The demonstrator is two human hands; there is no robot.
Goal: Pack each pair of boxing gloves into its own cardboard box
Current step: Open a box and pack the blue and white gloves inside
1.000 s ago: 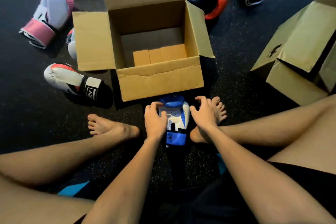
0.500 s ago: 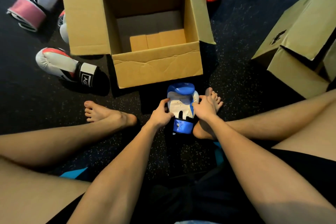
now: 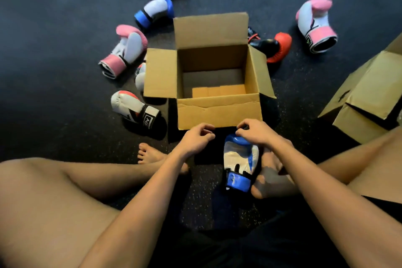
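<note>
Left hand (image 3: 195,139) hovers curled up and empty by the open box (image 3: 219,113). Right hand (image 3: 256,132) grips the blue tip of a padded blue-and-white glove (image 3: 239,159), which is on the speckled floor (image 3: 65,28) against a foot (image 3: 269,178) — not boxed yet. Eight glossy gloves total, two cardboard boxes — second box (image 3: 369,98) at right.

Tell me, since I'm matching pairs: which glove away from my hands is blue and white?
The far blue glove, beyond the far left corner of the open box. Its cuff and tip are blue; the others show pink, red or black.
</note>
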